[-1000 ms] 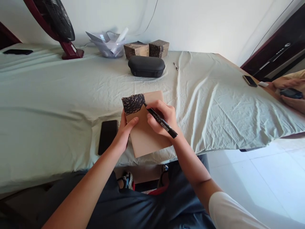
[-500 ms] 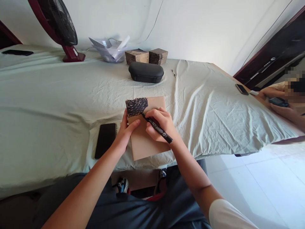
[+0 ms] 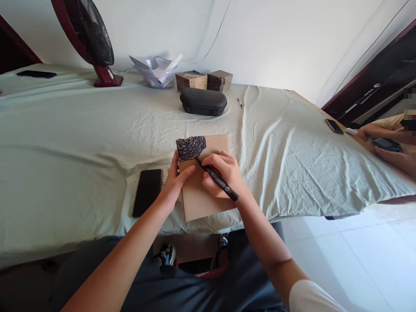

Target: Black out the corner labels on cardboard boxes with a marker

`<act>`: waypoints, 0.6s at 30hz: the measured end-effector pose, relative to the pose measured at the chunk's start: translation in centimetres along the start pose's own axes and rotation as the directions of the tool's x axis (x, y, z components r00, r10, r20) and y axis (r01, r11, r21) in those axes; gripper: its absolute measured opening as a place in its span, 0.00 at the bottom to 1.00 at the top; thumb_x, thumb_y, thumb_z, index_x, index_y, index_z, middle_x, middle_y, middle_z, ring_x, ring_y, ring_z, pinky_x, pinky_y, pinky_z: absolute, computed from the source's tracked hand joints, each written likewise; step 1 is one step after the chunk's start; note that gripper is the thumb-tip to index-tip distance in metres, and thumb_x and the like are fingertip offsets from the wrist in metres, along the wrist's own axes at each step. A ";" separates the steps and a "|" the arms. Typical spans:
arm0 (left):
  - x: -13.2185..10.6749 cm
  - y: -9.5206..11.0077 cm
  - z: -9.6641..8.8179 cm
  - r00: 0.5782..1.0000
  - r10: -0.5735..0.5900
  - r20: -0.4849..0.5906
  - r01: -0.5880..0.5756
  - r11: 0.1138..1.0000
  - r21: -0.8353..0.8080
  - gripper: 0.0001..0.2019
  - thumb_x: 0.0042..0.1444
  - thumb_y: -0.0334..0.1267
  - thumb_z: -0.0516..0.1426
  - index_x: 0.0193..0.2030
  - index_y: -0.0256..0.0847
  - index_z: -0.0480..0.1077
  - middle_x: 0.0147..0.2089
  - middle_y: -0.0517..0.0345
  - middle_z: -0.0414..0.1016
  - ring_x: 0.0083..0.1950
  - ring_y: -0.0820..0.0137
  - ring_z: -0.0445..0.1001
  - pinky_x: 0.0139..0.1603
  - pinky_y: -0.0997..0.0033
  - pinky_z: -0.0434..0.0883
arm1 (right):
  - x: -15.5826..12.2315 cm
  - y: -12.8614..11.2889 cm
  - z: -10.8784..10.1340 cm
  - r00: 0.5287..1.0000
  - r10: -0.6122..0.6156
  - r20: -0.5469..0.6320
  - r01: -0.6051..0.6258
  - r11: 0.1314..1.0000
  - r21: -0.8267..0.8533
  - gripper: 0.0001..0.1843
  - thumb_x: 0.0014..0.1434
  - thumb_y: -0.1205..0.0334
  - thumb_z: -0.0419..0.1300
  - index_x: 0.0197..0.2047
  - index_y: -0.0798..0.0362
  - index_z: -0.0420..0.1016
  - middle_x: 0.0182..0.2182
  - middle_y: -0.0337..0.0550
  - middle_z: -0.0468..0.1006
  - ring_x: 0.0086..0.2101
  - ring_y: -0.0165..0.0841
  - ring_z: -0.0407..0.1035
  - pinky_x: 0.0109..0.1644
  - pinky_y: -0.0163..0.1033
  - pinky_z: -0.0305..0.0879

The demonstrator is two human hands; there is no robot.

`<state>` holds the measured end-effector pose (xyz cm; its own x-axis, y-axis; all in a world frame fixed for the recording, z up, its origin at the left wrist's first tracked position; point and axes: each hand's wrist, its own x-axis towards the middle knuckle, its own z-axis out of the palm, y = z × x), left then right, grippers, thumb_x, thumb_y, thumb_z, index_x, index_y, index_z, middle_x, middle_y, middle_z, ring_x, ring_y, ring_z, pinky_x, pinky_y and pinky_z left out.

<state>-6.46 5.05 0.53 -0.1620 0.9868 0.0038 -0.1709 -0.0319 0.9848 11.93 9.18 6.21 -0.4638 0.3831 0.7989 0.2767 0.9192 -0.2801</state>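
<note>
A brown cardboard box (image 3: 203,201) lies at the table's front edge, its upper left corner covered with dense black scribble (image 3: 191,147). My left hand (image 3: 175,180) grips the box's left side, thumb on the top face and fingers down the edge. In my right hand (image 3: 224,173) is a black marker (image 3: 222,184), pinched between thumb and fingers. Its tip meets the cardboard at the lower edge of the scribble. A dark phone (image 3: 147,193) lies just left of my left hand.
Beyond the box sits a black zip case (image 3: 203,102), with two patterned boxes (image 3: 191,81) behind it. A clear plastic basket (image 3: 156,78) and a fan (image 3: 108,78) stand by the wall. At the right, another person's hands (image 3: 390,147) hold a dark device near a phone (image 3: 334,126).
The whole view has shifted slightly, so things appear a little further right and lower. Both hands keep their holds; the marker tip remains by the scribble's lower edge.
</note>
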 end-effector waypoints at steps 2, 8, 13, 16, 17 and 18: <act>0.0 0.0 0.0 0.999 -0.041 -0.008 0.040 0.999 -0.024 0.44 0.59 0.55 0.71 0.80 0.51 0.64 0.71 0.44 0.78 0.70 0.45 0.78 0.70 0.43 0.77 | -0.1 0.0 0.0 1.000 -0.010 -0.024 0.011 0.999 0.048 0.09 0.62 0.65 0.58 0.46 0.46 0.72 0.30 0.34 0.80 0.27 0.32 0.69 0.39 0.43 0.68; -0.3 0.9 0.3 0.996 -0.085 0.024 0.087 0.990 -0.108 0.47 0.59 0.54 0.71 0.83 0.52 0.59 0.74 0.46 0.76 0.74 0.44 0.76 0.75 0.42 0.73 | -2.7 -0.3 -0.9 0.858 0.361 -0.366 -0.313 0.931 0.185 0.04 0.71 0.58 0.67 0.49 0.43 0.81 0.33 0.36 0.86 0.29 0.31 0.78 0.34 0.40 0.74; -0.4 1.3 0.1 0.998 -0.057 0.029 0.058 0.996 -0.066 0.41 0.61 0.55 0.69 0.78 0.50 0.65 0.74 0.47 0.77 0.75 0.45 0.75 0.77 0.43 0.71 | -8.2 0.8 -4.1 0.674 0.711 -0.200 -0.528 0.653 0.543 0.17 0.71 0.49 0.66 0.59 0.44 0.81 0.48 0.46 0.91 0.30 0.35 0.82 0.36 0.45 0.79; -0.4 1.4 0.1 0.998 -0.062 0.016 0.062 0.997 -0.050 0.41 0.59 0.55 0.69 0.78 0.49 0.66 0.73 0.47 0.78 0.73 0.45 0.76 0.75 0.44 0.73 | -12.0 1.8 -5.7 0.520 0.851 -0.075 -0.635 0.445 0.632 0.16 0.70 0.46 0.63 0.54 0.46 0.79 0.46 0.47 0.90 0.28 0.35 0.82 0.31 0.42 0.74; -0.4 1.4 0.0 0.998 -0.061 0.011 0.062 0.997 -0.043 0.41 0.59 0.55 0.69 0.77 0.50 0.66 0.72 0.48 0.78 0.72 0.45 0.77 0.74 0.44 0.75 | -13.1 2.1 -6.0 0.488 0.871 -0.052 -0.688 0.421 0.592 0.16 0.69 0.47 0.64 0.53 0.46 0.76 0.44 0.45 0.90 0.26 0.33 0.80 0.30 0.40 0.73; -0.3 1.4 0.0 0.998 -0.060 0.005 0.060 0.997 -0.038 0.40 0.58 0.55 0.69 0.76 0.51 0.67 0.71 0.48 0.79 0.71 0.45 0.78 0.72 0.44 0.76 | -14.0 2.5 -6.2 0.469 0.882 -0.031 -0.751 0.417 0.512 0.16 0.68 0.49 0.65 0.55 0.46 0.74 0.43 0.43 0.90 0.24 0.32 0.77 0.29 0.39 0.71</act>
<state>-6.64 4.71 1.86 -0.1463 0.9877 -0.0546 -0.2176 0.0217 0.9758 24.32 5.51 -2.42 0.0527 0.9881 0.1442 0.0328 0.1426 -0.9892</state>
